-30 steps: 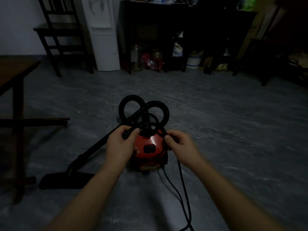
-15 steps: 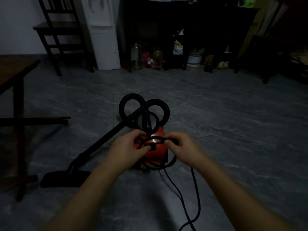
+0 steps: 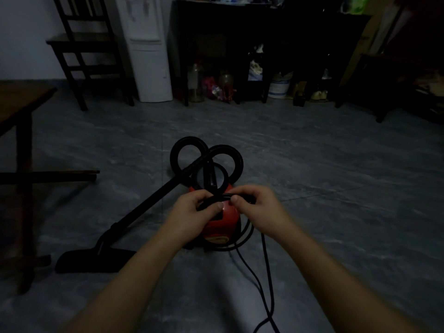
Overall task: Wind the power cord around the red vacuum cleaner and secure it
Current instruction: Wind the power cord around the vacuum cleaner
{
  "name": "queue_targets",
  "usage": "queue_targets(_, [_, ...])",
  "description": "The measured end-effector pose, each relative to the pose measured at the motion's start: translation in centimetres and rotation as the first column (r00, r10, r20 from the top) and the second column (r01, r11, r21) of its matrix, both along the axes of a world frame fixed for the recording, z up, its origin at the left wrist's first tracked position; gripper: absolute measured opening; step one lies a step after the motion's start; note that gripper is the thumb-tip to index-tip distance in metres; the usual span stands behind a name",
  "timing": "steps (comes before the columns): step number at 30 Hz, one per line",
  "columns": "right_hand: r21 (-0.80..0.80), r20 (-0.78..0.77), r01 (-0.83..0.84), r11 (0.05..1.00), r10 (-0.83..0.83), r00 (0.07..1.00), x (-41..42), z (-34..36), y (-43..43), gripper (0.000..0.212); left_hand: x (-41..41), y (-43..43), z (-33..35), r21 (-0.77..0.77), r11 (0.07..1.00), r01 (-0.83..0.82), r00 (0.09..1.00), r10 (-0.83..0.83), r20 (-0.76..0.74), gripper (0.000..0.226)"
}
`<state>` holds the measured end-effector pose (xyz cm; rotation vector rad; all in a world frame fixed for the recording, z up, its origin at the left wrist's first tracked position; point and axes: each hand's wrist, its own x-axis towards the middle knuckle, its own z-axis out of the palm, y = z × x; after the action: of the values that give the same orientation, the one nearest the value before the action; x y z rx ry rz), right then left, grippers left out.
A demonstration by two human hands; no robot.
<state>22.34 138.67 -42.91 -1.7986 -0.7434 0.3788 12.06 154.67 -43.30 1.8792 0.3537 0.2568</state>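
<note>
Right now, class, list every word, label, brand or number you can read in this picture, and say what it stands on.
No text can be read.
Vacuum: a pale label low on the red body, too blurred to read.
Water dispenser: no legible marking.
Bottles and bucket under the dark shelf: too dark and small to read.
Cord, held by the left hand and right hand: no print visible.

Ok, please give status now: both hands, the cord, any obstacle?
Left hand and right hand both pinch power cord above red vacuum cleaner. Loose cord trails on floor. Hose coiled behind, not blocking.
</note>
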Motion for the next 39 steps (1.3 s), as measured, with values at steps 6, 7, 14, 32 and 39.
queue_targets(6, [0.065,-0.043,0.058,0.996,-0.055,0.998,-0.1,-0.3,-0.1,0.020,-0.1,0.0,0.6,-0.272,0.941,-0.200,0.972,0.226,0.064,0.008])
queue_targets(7, [0.055,-0.040,0.066,0.996,-0.064,0.997,0.0,-0.4,-0.2,0.020,-0.1,0.2,0.9,-0.326,0.920,-0.219,0.963,0.257,0.077,0.008])
queue_targets(14, [0.123,-0.161,0.108,0.986,-0.088,0.983,-0.6,-0.6,0.0,0.021,0.0,0.4,1.0,-0.447,0.854,-0.265,0.935,0.341,0.098,0.007])
queue_targets(32, [0.088,-0.134,0.002,0.996,0.010,0.991,-0.8,-0.5,0.3,0.026,-0.5,1.0,0.1,0.108,0.992,-0.060,0.996,0.053,0.067,0.016])
queue_targets(39, [0.098,-0.095,0.042,0.994,-0.032,0.995,-0.6,-0.5,0.5,0.020,-0.3,-0.1,1.0,-0.117,0.989,-0.087,0.996,0.090,0.023,0.025])
